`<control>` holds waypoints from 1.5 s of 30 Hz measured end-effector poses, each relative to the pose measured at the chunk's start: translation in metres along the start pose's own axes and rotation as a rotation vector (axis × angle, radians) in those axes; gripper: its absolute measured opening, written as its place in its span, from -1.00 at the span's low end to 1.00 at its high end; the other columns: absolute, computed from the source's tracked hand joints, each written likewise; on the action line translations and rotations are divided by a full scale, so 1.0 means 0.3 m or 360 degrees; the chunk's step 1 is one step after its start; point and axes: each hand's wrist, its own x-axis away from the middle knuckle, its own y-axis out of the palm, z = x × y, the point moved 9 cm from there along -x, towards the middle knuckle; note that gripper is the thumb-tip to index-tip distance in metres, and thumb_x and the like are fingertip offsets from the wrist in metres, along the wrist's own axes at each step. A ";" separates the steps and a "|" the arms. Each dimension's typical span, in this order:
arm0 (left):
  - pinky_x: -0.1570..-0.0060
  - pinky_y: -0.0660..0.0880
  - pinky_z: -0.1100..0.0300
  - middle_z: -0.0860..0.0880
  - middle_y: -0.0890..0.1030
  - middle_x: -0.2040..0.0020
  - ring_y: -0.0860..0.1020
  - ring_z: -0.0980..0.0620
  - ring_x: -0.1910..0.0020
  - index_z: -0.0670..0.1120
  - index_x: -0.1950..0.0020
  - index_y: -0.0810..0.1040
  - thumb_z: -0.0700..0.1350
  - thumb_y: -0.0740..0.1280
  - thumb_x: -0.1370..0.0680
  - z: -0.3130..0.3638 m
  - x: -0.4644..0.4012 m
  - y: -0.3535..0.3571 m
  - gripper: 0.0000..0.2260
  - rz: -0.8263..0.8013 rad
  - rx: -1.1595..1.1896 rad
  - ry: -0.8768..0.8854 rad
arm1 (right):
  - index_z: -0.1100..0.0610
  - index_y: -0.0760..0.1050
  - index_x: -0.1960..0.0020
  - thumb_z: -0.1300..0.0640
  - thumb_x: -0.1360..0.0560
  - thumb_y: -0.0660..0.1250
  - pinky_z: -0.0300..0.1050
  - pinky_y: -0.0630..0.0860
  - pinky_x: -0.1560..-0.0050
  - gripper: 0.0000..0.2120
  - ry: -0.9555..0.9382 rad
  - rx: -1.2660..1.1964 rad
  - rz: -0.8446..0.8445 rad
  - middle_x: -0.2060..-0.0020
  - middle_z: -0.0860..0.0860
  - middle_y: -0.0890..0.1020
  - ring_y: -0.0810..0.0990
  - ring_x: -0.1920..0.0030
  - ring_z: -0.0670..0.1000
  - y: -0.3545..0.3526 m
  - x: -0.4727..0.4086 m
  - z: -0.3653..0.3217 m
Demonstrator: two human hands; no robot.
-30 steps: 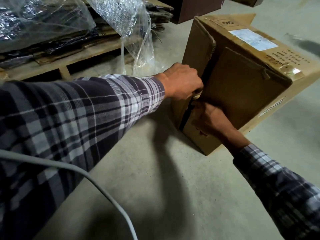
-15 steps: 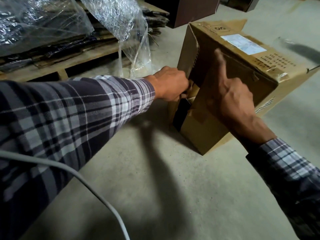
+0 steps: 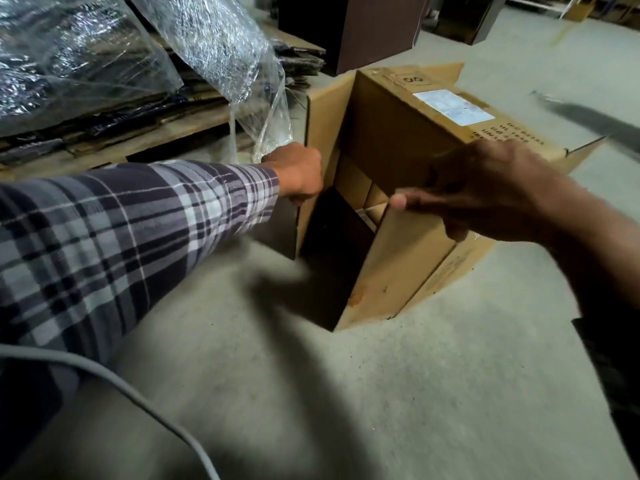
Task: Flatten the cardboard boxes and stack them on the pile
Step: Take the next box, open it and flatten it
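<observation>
We see brown cardboard box (image 3: 398,140) lying on side on grey concrete floor (image 3: 381,393), open end toward us, dark inside. Left hand (image 3: 298,174), plaid sleeve (image 3: 131,230), grips left flap (image 3: 322,123) at its edge. Right hand (image 3: 491,195), blurred, holds near top edge of box, fingers curled over it. White label (image 3: 453,107) on top. Far left: wooden pallet (image 3: 114,150) stacked with flattened cardboard pile (image 3: 104,109) under clear plastic wrap (image 3: 207,39).

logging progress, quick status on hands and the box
Left hand grips the left flap. Right hand holds the right flap. Cardboard box on its side, end open, not flat. Nothing blocking.
</observation>
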 end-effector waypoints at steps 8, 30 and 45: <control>0.07 0.64 0.03 -0.25 0.50 -0.40 0.68 -0.15 -0.08 -0.12 -0.68 0.16 -0.21 0.16 -0.71 0.073 -0.020 0.184 -0.48 -0.0542 0.0841 -0.0213 | -0.01 0.69 0.04 -0.36 -0.46 0.25 -0.23 0.64 0.29 -0.54 0.0128 -0.0445 -0.0501 0.31 -0.11 0.76 0.73 0.20 -0.18 0.010 0.092 0.022; -0.34 0.46 0.03 -0.15 0.47 -0.48 0.48 -0.17 -0.43 -0.09 -0.56 0.38 -0.06 0.45 -0.61 0.194 0.177 0.438 -0.45 -0.0893 -0.0249 0.0273 | 0.23 0.13 -0.52 -0.03 -0.56 0.44 0.07 0.71 0.00 -0.27 0.0540 -0.0843 -0.0568 0.18 0.03 0.79 0.79 0.11 0.04 0.083 0.108 0.098; -0.20 0.60 0.07 -0.02 0.68 -0.20 0.64 -0.03 -0.03 0.08 -0.20 0.66 0.09 0.39 -0.53 0.003 0.105 0.764 -0.73 -0.1221 -0.0642 0.0324 | 0.17 0.04 -0.54 0.07 -0.56 0.46 0.08 0.70 -0.08 -0.24 0.0624 -0.1082 -0.0556 0.19 0.10 0.79 0.79 0.08 0.06 0.077 0.176 0.114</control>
